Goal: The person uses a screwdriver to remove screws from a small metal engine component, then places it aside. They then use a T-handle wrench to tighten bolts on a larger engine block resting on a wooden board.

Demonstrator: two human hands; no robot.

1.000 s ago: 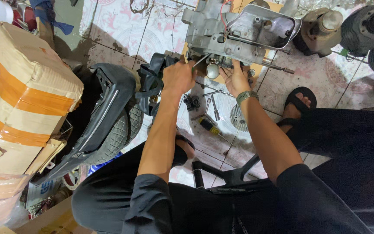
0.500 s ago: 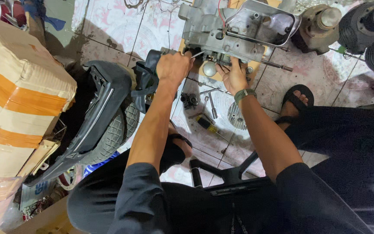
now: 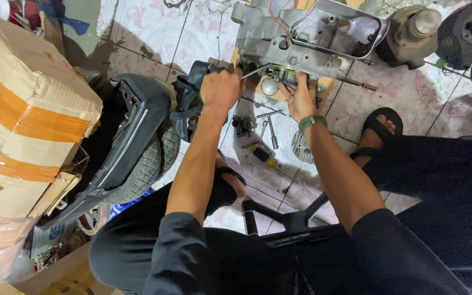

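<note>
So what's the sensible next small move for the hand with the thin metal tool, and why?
Probably ease the thin metal tool a little further in under the grey engine casing. The left hand grips it with its tip at the casing's lower edge, while the right hand braces the casing from below, beside a round metal part.

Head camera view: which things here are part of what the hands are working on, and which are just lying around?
In hand:
- grey metal engine casing
- thin metal tool, held by the left hand
- right hand, against the casing's underside

Lying about:
- yellow-handled screwdriver
- loose sockets
- taped cardboard package
- black seat
- tyre
- engine cylinders
</note>
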